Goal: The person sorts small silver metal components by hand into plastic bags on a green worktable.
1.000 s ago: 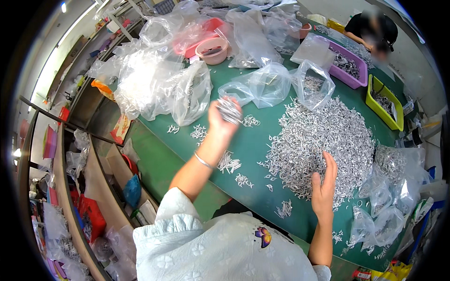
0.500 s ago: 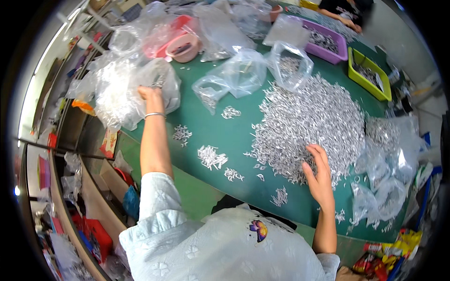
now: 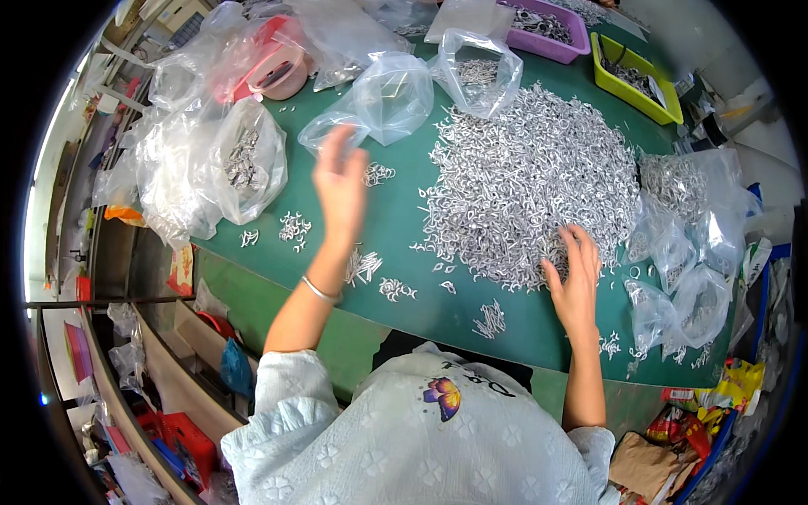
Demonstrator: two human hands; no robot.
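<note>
One view, head: all entries below.
Left hand (image 3: pixel 338 187): blurred above the bench (image 3: pixel 396 244), fingers spread loose, holding nothing.
Right hand (image 3: pixel 575 278): fingers splayed flat on the metal-clip heap (image 3: pixel 530 181), gripping none.
Small clip bunches (image 3: pixel 364 265): just below the left fingers.
Risk: a sweeping sleeve may scatter bunches; the heap may spill toward the clear bags (image 3: pixel 682 252) right of the right fingers.

My pile of small metal hooks (image 3: pixel 539 181) gleams bright silver; the table mat (image 3: pixel 404 236) is matt green; the clear plastic bags (image 3: pixel 210 160) are thin, crinkled, glossy; my bangle (image 3: pixel 321 291) shines metallic.
</note>
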